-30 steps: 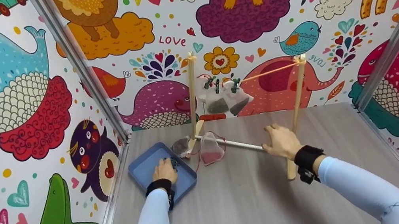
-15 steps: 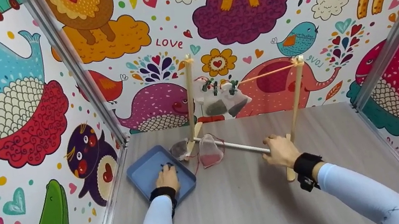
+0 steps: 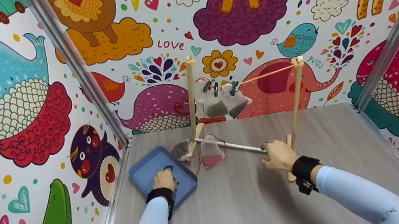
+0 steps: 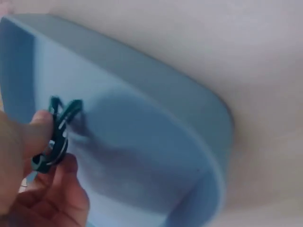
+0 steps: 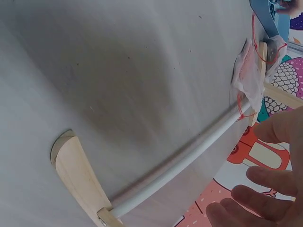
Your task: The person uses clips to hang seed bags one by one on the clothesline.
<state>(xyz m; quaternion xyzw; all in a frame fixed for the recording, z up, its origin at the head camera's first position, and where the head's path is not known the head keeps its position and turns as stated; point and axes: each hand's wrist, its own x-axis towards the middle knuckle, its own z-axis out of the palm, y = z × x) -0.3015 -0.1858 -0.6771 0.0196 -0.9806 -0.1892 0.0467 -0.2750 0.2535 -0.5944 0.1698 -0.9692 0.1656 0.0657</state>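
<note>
My left hand [image 3: 164, 179] is inside the blue tray [image 3: 143, 185]. Its thumb and fingers pinch a dark green clip [image 4: 57, 137], plain in the left wrist view. Over the near end of the white rod [image 3: 239, 146], beside the right wooden post [image 3: 297, 104], hovers my right hand [image 3: 280, 155]; the right wrist view shows its fingers spread and holding nothing. Small mesh bags [image 3: 216, 107] hang by green clips [image 3: 216, 89] from an orange string [image 3: 269, 74] between the posts. A pink-filled bag [image 3: 212, 152] and a dark-filled bag [image 3: 181, 151] lie at the rack's left foot.
The rack's left post [image 3: 192, 101] stands near the back wall, close to the tray's right corner. Wooden feet [image 5: 78, 170] carry the posts. Metal-edged walls with cartoon prints enclose the grey table [image 3: 239, 210] at the left, back and right.
My left hand has closed its fingers on a clip in the tray after reaching over the loose clips there. My right hand has shifted slightly toward me.
</note>
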